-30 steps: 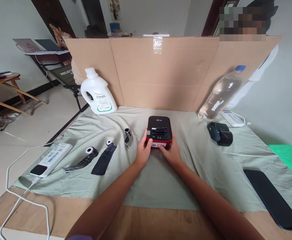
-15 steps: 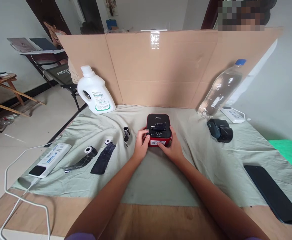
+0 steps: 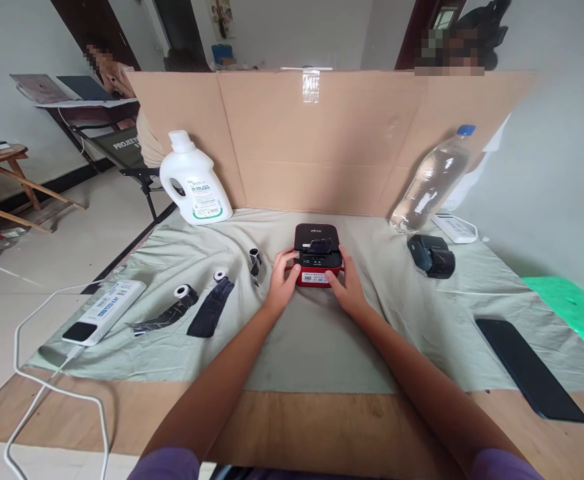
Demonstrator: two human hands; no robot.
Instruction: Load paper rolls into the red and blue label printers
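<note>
A small red-and-black printer (image 3: 317, 233) sits on the cloth in front of me, its labelled red front facing me. From a slot across its top a short piece of black film (image 3: 321, 246) sticks out. My left hand (image 3: 283, 277) grips the printer's left side, thumb at the front corner. On the opposite side my right hand (image 3: 348, 283) holds it, with the thumb against the front label. Left of my hands lie a small roll with dark film (image 3: 255, 259), a second with a wide black strip (image 3: 212, 308) and a third with crumpled black film (image 3: 167, 315).
A cardboard screen (image 3: 312, 153) stands behind, with a white detergent jug (image 3: 199, 187) and a clear bottle (image 3: 429, 183) against it. At right are a black taped device (image 3: 431, 257) and a phone (image 3: 529, 370). A white power bank (image 3: 105, 313) with cable lies left.
The camera view has shifted slightly. My right thumb has moved a little up and right along the printer's front. Both hands still hold the printer.
</note>
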